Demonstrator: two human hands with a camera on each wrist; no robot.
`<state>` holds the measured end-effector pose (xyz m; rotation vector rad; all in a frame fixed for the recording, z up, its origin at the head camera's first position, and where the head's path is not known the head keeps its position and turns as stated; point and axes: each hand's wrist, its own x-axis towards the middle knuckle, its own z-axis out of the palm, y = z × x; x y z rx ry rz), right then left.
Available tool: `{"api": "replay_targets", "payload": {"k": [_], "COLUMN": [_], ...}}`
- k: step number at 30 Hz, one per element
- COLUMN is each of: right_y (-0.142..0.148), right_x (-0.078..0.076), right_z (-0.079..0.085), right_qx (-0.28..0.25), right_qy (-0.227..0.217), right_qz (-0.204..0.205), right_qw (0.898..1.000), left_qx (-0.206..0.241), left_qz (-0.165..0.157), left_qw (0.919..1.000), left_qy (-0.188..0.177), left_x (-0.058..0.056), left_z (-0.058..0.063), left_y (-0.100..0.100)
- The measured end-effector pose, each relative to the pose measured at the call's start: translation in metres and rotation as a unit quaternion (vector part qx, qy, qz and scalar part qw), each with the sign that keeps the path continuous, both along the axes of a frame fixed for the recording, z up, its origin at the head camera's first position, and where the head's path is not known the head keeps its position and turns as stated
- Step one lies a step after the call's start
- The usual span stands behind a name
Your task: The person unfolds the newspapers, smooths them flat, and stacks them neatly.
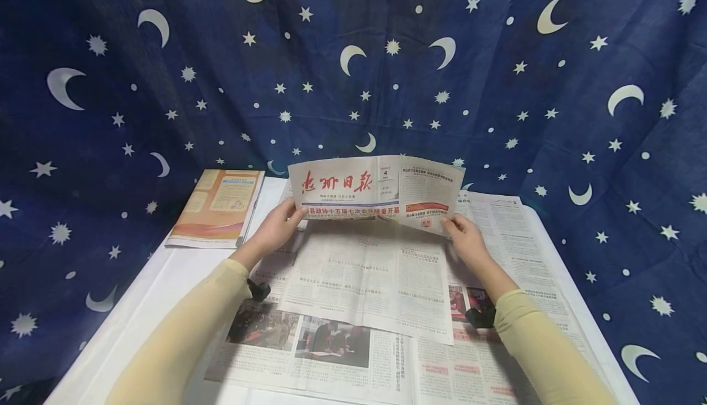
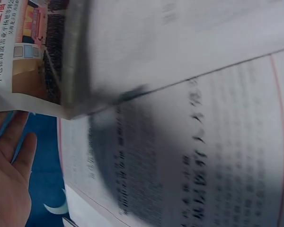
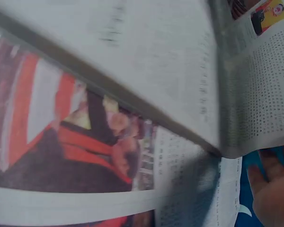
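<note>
A newspaper with red title characters is raised in front of me, its top part standing nearly upright and slightly bowed. My left hand pinches its left side, and my right hand pinches the right side at the lower corner. Below the raised part, a paler printed page slopes towards me; whether it belongs to the same newspaper I cannot tell. In the left wrist view the left hand appears beside the paper's edge. The right wrist view has the right hand under the paper, its fingertips partly hidden.
Spread newspaper sheets with photos and columns cover much of the white table. An orange-covered booklet lies at the back left. Behind the table hangs a dark blue curtain with moons and stars.
</note>
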<state>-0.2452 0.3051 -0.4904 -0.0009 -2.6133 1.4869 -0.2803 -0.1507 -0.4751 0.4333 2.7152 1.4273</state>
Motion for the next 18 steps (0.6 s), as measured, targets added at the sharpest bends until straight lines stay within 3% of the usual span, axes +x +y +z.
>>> {"api": "replay_targets", "payload": {"k": [7,12,18], "right_y": [0.003,0.003,0.006], "right_x": [-0.001,0.001,0.003], "right_z": [0.009,0.013,0.014], "right_qx": [-0.011,-0.014,-0.02], "right_qy": [0.019,0.011,0.005], "right_qz": [-0.024,-0.042,-0.06], "right_qw": [0.999,0.999,0.998], "left_qx": [0.074,0.111,0.064], "left_qz": [0.016,0.029,-0.017], "left_qw": [0.9971,0.9934,0.9951], "left_qy": [0.005,-0.011,-0.073], "left_x": [0.002,0.001,0.001], "left_z": [0.014,0.014,0.001], "left_y": [0.009,0.015,0.02]}}
